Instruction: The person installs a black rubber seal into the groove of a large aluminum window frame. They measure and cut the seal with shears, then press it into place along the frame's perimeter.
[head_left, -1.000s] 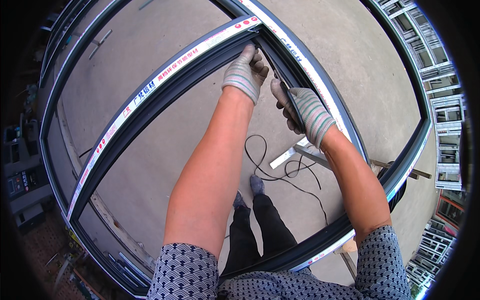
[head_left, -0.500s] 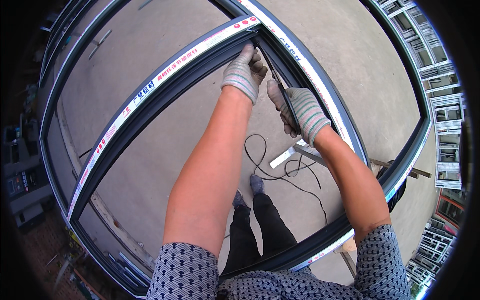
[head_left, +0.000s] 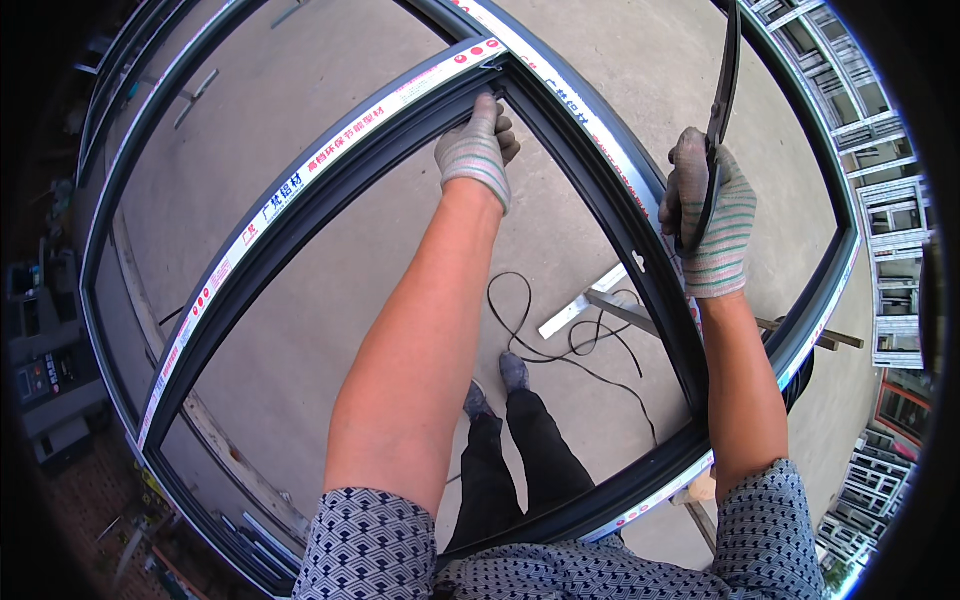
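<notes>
Scissors with long black blades [head_left: 727, 85] point ahead of the striped-gloved right hand [head_left: 724, 220] gripping them. The curled, gloved left hand [head_left: 475, 155] meets the black, white-taped frame [head_left: 400, 130], its hold unclear.

Green-striped gloves [head_left: 728, 235] with grey fingers [head_left: 508, 147] go with short navy-patterned sleeves [head_left: 375, 530] and black trousers [head_left: 545, 455].
</notes>
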